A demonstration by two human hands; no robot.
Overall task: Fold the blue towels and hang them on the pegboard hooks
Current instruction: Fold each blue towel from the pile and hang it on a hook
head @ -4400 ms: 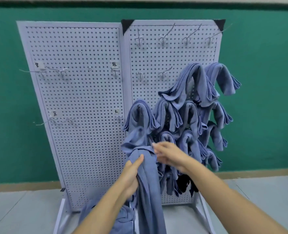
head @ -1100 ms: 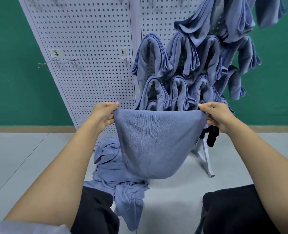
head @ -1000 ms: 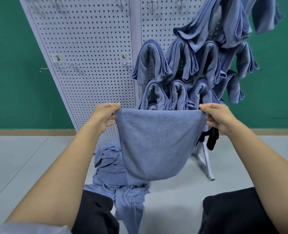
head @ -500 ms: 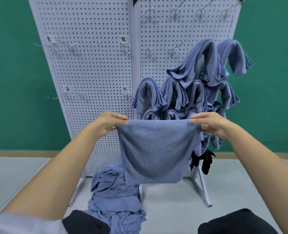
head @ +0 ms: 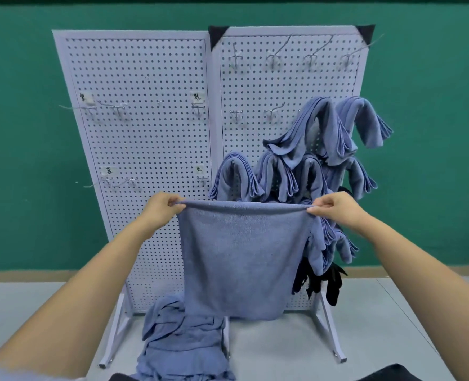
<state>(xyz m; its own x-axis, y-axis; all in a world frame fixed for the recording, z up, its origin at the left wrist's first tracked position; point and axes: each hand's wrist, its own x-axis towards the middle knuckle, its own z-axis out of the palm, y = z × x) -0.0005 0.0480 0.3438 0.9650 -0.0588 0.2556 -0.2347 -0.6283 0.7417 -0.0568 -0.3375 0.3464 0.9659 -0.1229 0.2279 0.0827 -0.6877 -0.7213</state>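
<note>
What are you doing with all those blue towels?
A person is holding one blue towel up by its top edge, the left hand pinching one corner and the right hand the other, so it hangs flat in front of the white pegboard. Lots of folded towels already hang on the hooks of the right panel. A heap of unfolded towels waits on the floor.

Green wall w/ tan baseboard, grey floor.
</note>
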